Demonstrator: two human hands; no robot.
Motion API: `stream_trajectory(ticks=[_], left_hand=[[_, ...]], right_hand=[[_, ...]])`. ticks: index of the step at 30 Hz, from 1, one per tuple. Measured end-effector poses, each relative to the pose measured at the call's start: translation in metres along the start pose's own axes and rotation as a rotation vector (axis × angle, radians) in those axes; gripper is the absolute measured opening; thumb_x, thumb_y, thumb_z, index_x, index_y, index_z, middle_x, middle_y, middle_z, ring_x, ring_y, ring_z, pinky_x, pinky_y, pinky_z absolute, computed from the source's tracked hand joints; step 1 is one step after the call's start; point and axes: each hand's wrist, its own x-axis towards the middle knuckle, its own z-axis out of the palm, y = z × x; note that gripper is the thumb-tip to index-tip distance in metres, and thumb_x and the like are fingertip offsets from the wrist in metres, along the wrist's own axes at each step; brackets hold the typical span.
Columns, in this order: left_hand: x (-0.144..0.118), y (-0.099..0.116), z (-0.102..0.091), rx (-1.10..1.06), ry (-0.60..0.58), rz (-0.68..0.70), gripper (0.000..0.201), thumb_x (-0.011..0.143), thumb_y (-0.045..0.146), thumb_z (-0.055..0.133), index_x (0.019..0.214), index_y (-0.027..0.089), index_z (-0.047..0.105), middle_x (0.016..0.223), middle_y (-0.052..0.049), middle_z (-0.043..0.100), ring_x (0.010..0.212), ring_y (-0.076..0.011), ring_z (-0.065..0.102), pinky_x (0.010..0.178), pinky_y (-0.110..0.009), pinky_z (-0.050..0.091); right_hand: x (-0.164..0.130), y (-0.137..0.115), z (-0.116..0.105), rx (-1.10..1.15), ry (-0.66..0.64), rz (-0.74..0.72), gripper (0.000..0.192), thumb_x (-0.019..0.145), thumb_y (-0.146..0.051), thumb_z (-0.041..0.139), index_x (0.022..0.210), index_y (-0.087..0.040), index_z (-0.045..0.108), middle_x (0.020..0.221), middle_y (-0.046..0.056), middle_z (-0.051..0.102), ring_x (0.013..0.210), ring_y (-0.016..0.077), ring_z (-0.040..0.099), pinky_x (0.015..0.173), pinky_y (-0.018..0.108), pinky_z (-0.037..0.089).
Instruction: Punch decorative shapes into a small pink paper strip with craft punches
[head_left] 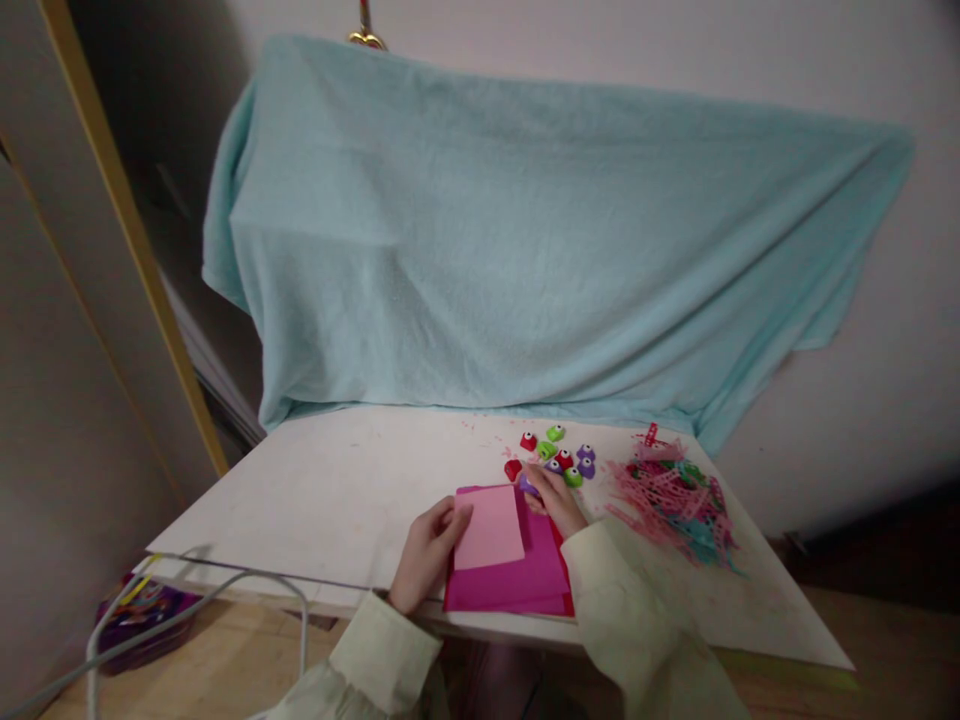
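Note:
My left hand (433, 550) pinches the left edge of a light pink paper square (487, 535) between thumb and fingers. Under that square lie larger magenta sheets (506, 590), with a red edge showing at their right. At the square's upper right corner, my right hand (556, 498) is closed on a small purple craft punch (526, 484), partly hidden by the fingers. Whether the paper sits inside the punch's slot I cannot tell. Just beyond are several similar punches in red (528, 441), green (555, 433) and purple (586, 467), each with a white round top.
To the right is a tangled heap of pink, red, green and teal punched paper strips (675, 495). Tiny paper bits dot the white tabletop (315, 500) near the punches. A light blue cloth (525, 250) hangs behind the table. A grey tubular frame (262, 578) stands at the front left.

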Motion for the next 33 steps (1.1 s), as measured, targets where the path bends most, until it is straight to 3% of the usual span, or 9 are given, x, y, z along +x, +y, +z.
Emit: stream_trajectory(ticks=[5, 19, 28, 33], left_hand=[[0.000, -0.001, 0.000, -0.011, -0.020, 0.001, 0.034, 0.080, 0.044, 0.056, 0.088, 0.012, 0.062, 0.068, -0.001, 0.058, 0.059, -0.0116, 0.049, 0.051, -0.018, 0.036], [-0.001, 0.003, 0.001, -0.005, -0.010, -0.018, 0.045, 0.077, 0.050, 0.057, 0.097, 0.010, 0.065, 0.071, -0.004, 0.064, 0.061, -0.0148, 0.054, 0.053, -0.020, 0.038], [-0.002, 0.010, 0.001, 0.031, 0.040, -0.024, 0.051, 0.071, 0.056, 0.059, 0.087, 0.009, 0.069, 0.060, -0.003, 0.061, 0.058, -0.0165, 0.053, 0.048, -0.021, 0.035], [-0.003, 0.011, 0.001, 0.050, 0.034, -0.017, 0.050, 0.070, 0.057, 0.058, 0.082, 0.010, 0.068, 0.059, -0.003, 0.060, 0.060, -0.0175, 0.053, 0.049, -0.022, 0.036]], right_hand=[[-0.001, -0.003, 0.005, -0.012, -0.046, -0.005, 0.035, 0.080, -0.053, 0.053, 0.078, -0.018, 0.056, 0.054, -0.005, 0.039, 0.043, 0.0061, 0.029, 0.041, 0.023, 0.013], [-0.001, -0.003, 0.009, -0.098, -0.092, -0.059, 0.037, 0.083, -0.053, 0.050, 0.080, -0.016, 0.057, 0.053, -0.005, 0.038, 0.043, 0.0067, 0.031, 0.042, 0.024, 0.015], [-0.004, -0.005, 0.009, -0.178, -0.168, 0.007, 0.031, 0.073, -0.046, 0.065, 0.082, -0.016, 0.061, 0.058, -0.003, 0.046, 0.051, 0.0087, 0.040, 0.046, 0.021, 0.025], [-0.006, -0.010, 0.009, -0.212, -0.205, 0.008, 0.032, 0.075, -0.048, 0.062, 0.074, -0.016, 0.060, 0.052, -0.004, 0.045, 0.047, 0.0088, 0.040, 0.045, 0.022, 0.024]])
